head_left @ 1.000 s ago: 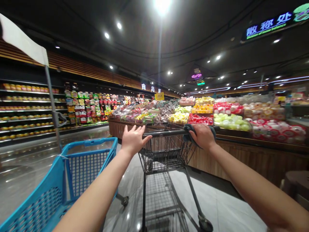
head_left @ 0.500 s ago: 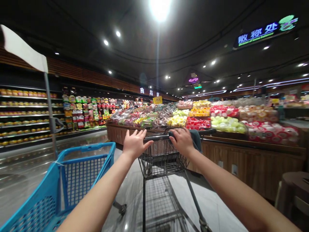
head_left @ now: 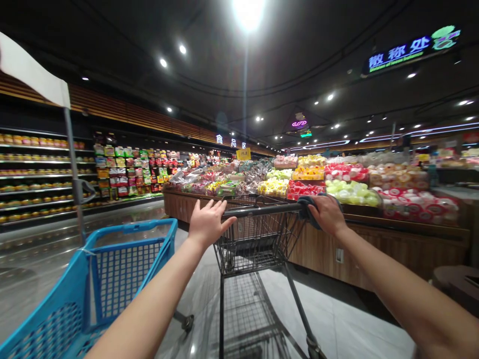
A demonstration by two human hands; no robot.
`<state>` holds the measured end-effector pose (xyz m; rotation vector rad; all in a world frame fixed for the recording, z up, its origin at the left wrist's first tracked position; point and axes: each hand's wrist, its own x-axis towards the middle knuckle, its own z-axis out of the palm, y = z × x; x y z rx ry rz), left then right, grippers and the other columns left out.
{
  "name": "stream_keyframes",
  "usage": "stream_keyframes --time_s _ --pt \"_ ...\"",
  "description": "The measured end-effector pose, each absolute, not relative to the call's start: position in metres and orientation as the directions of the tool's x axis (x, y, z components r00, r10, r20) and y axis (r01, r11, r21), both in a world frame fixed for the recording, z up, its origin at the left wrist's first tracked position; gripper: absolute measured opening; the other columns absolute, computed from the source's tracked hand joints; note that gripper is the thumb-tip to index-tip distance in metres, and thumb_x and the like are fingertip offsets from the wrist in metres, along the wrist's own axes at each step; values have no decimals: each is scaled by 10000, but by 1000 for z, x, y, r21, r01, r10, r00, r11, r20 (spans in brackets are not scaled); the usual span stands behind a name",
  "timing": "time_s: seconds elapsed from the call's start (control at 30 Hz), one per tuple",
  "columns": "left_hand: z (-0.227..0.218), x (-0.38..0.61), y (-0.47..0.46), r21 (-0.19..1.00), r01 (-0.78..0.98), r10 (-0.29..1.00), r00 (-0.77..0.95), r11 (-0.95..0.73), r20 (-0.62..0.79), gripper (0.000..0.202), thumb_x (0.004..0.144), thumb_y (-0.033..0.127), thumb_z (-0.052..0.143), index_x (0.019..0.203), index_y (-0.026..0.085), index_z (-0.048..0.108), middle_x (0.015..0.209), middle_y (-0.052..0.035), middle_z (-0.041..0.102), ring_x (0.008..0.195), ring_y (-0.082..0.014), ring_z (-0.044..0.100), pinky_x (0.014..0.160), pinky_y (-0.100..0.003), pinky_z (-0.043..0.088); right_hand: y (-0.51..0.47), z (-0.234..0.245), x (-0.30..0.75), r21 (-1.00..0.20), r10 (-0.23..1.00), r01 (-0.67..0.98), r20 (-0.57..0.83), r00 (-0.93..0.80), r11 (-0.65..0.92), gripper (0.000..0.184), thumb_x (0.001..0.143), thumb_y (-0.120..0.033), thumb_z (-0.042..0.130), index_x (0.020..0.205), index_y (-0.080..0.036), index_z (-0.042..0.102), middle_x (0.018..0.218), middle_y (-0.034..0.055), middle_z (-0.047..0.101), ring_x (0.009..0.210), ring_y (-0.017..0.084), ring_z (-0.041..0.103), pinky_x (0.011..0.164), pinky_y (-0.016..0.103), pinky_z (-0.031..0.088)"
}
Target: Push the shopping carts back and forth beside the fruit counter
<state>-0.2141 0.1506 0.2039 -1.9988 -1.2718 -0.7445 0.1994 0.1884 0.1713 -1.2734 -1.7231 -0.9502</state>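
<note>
In the middle of the view stands a dark metal shopping cart (head_left: pixel 249 249) with a black handle (head_left: pixel 265 210). My left hand (head_left: pixel 205 223) grips the handle's left end, fingers over the bar and thumb lying along its near side. A dark blue-grey cloth (head_left: pixel 307 212) is wrapped over the handle near its right end. My right hand (head_left: pixel 326 214) is closed on this cloth and presses it to the bar; its fingertips are partly hidden.
A blue plastic cart (head_left: pixel 129 274) with a pole and white flag (head_left: pixel 41 70) stands close on the left. Ahead is a wooden display (head_left: pixel 337 249) piled with packaged sweets (head_left: pixel 352 193). Jar shelves (head_left: pixel 41 172) line the left wall; a dark stool-like object (head_left: pixel 454 279) is at lower right.
My right hand has slid to the right along the handle with the cloth, from near the middle to the right end. My left hand has stayed in place.
</note>
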Motion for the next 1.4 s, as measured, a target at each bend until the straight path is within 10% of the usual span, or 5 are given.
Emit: stream_keyframes --time_s 0.6,0.87,1.4 --pt "203 -212 149 -200 929 541 346 -311 767 718 909 701 287 1383 217 524 1371 -107 581 1314 -337 486 1117 -575 246 167 181 -2 170 331 895 887 -321 413 337 978 -377 391 1199 -227 597 1065 80 667 1023 250 551 1040 405 285" --pt "204 -217 147 -216 924 549 364 -316 752 703 928 666 297 1386 178 515 1353 -126 594 1296 -338 505 1114 -587 250 170 184 52 250 365 885 841 -400 393 390 974 -442 400 1232 -210 578 1067 79 680 1015 237 567 1080 420 248" --pt "203 -200 144 -165 919 549 351 -359 759 774 876 728 360 1343 142 551 1299 -150 634 1212 -340 581 1088 -592 308 195 164 188 -23 360 992 933 -23 124 408 965 -381 321 1103 -175 645 1056 102 674 1044 272 541 1068 476 262"
